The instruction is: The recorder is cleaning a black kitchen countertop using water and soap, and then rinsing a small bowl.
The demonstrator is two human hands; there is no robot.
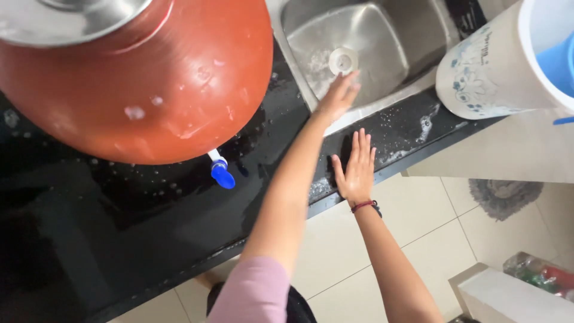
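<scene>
My left hand [338, 96] reaches out flat over the front rim of the steel sink [382, 36], fingers together and pointing at the white drain [343, 60]. It holds nothing. My right hand [356, 168] lies palm down, fingers spread, on the wet black counter [149, 209] near its front edge, just below the sink. A dark red thread band sits on that wrist. Water and foam patches lie on the counter around both hands.
A large round terracotta water pot [155, 84] with a steel lid and a blue tap [222, 174] stands on the counter at left. A white floral container [496, 66] with a blue tub inside sits right of the sink. Tiled floor, a grey mat [505, 196] and bottles lie below.
</scene>
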